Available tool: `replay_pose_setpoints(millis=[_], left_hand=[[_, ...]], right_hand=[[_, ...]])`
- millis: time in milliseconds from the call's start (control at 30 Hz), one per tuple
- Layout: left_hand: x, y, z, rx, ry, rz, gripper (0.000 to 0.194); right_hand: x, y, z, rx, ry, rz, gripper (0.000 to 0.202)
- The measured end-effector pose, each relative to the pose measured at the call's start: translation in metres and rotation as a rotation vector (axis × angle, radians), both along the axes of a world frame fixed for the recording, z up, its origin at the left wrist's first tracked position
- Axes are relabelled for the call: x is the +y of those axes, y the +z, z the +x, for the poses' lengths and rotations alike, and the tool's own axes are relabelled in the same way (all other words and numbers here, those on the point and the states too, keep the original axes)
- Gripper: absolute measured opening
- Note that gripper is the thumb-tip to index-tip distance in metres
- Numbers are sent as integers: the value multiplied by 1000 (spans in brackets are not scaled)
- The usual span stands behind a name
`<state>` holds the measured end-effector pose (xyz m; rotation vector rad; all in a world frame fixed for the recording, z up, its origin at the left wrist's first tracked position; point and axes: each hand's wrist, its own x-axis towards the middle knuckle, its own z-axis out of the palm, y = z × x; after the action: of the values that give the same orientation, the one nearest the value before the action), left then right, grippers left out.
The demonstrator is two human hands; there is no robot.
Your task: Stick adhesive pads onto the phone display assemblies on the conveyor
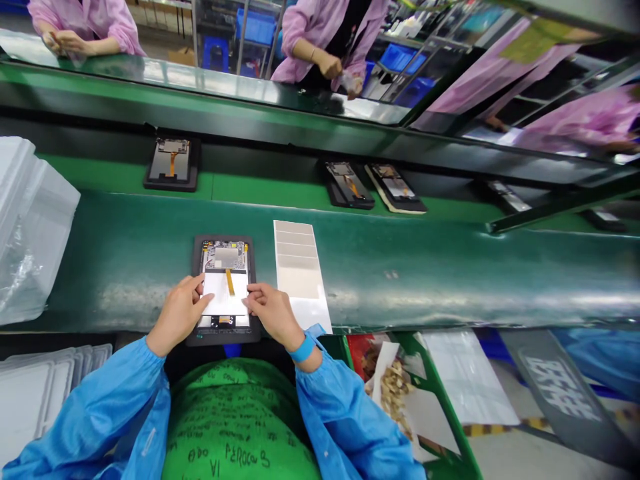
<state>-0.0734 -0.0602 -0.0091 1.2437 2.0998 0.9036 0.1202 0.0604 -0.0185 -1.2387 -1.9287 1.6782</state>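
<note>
I hold the white panel [225, 300] between both hands over the lower part of the open tablet [225, 256], which lies on a dark pad [253, 257] on the counter [425, 273]. My left hand [179, 312] is part-curled, thumb and fingertips on the left edge; my right hand [274, 315] is likewise part-curled at the right edge. Keep fingertip pressure light and equal on both sides — the panel should stay square to the tablet frame, neither bowed nor skewed. The orange ribbon [230, 283] lies over the panel's upper part; keep it flat, uncreased and free of the thumbs. Avoid pressing on the circuit board above. A sheet of pale labels [297, 263] lies just beside the pad to the right, near my right forearm — keep the sleeve off it. White trays [30, 233] are stacked at far left; more open tablets rest on the green belt [250, 187] beyond.
</note>
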Motion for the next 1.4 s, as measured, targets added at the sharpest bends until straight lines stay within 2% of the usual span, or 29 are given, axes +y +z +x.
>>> replay_pose_setpoints(millis=[167,400,533,733,1133,1400], left_hand=[[-3,3,3,89,-53,-21,20],[-3,3,4,172,-102,-23,16],[-2,2,4,244,-142,-44,21],[-1,2,7,309,-158,-74,31],[-2,-2,16,480,-162,-151,39],[0,14,23,547,-210,-279,39]], right_hand=[[-4,2,2,-30,11,53,24],[-7,10,2,-141,56,201,23],[-7,14,0,-233,102,294,22],[-4,21,-3,-310,156,338,21],[-1,22,-6,-394,254,436,20],[-1,30,-11,-571,354,596,14]])
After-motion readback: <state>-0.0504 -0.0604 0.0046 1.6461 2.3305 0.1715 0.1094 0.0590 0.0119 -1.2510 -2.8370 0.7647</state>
